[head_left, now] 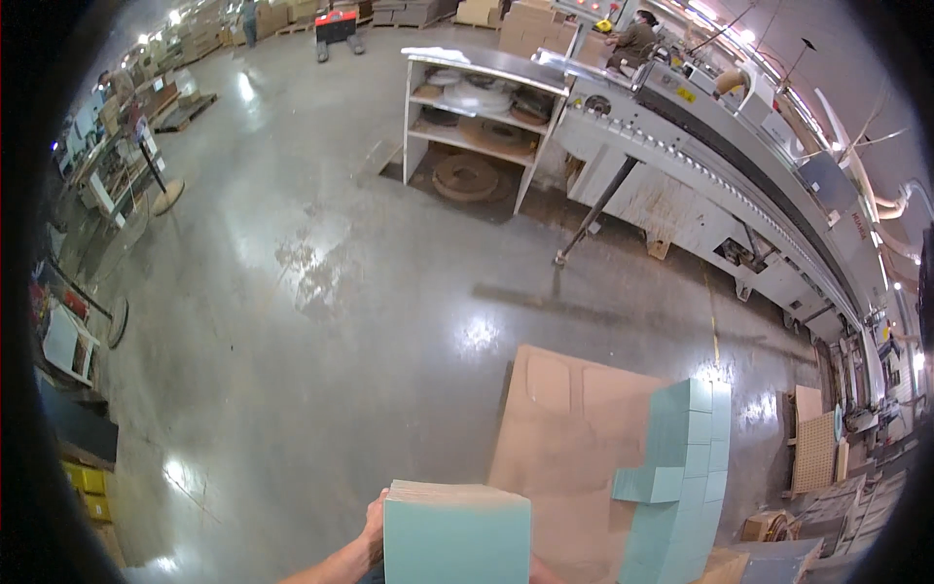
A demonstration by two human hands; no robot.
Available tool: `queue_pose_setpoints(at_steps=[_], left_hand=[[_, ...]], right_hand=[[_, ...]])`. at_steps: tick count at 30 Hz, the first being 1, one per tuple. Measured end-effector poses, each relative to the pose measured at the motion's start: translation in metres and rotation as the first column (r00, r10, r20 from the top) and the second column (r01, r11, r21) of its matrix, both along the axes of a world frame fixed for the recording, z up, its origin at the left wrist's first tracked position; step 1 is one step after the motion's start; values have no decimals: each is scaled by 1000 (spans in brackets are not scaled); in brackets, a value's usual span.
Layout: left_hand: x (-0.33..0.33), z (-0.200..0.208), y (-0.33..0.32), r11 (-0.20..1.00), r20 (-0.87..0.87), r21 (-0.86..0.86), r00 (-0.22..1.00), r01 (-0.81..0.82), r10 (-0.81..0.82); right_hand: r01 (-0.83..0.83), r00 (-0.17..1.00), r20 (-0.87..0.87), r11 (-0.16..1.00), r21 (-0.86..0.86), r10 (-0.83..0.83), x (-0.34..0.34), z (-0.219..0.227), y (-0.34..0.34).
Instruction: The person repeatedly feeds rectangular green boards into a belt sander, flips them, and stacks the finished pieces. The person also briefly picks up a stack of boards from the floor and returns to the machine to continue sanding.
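I carry a thick pale teal stack of flat sheets (455, 533) low in front of me. My left hand (374, 526) presses against the stack's left side, with the forearm coming in from the bottom edge. My right hand is hidden behind the stack; only a sliver of skin shows at its lower right corner. To the right stands a stepped pile of the same teal stacks (681, 477) on a brown cardboard sheet (569, 428) that lies on the floor.
Glossy concrete floor (321, 292) spreads ahead. A white shelf unit (482, 127) holds round discs. A long white machine (720, 175) runs along the right, with a person (637, 39) working at its far end. Pallets and cartons stand at the back.
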State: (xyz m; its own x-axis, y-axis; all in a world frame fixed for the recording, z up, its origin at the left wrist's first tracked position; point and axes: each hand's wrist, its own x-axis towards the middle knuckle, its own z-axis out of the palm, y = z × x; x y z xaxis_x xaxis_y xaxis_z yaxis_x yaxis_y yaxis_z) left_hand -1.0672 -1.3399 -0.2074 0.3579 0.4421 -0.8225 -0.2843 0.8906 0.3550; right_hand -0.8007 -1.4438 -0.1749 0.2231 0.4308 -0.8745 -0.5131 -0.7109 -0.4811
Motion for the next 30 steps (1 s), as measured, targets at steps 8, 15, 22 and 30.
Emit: queue_pose_setpoints(at_steps=[8, 15, 22, 30], left_hand=[[11, 46, 102, 996, 37, 93, 999, -9, 6], [59, 74, 207, 994, -9, 94, 999, -48, 49], [112, 101, 355, 990, -39, 128, 998, -53, 59], [164, 101, 569, 980, -46, 198, 999, -10, 20]], right_hand=[[-74, 997, -19, 993, 92, 76, 20, 44, 133], [-189, 981, -22, 971, 148, 195, 57, 67, 300], [-264, 961, -25, 941, 211, 275, 99, 92, 454], [-260, 962, -7, 929, 262, 271, 140, 98, 655]])
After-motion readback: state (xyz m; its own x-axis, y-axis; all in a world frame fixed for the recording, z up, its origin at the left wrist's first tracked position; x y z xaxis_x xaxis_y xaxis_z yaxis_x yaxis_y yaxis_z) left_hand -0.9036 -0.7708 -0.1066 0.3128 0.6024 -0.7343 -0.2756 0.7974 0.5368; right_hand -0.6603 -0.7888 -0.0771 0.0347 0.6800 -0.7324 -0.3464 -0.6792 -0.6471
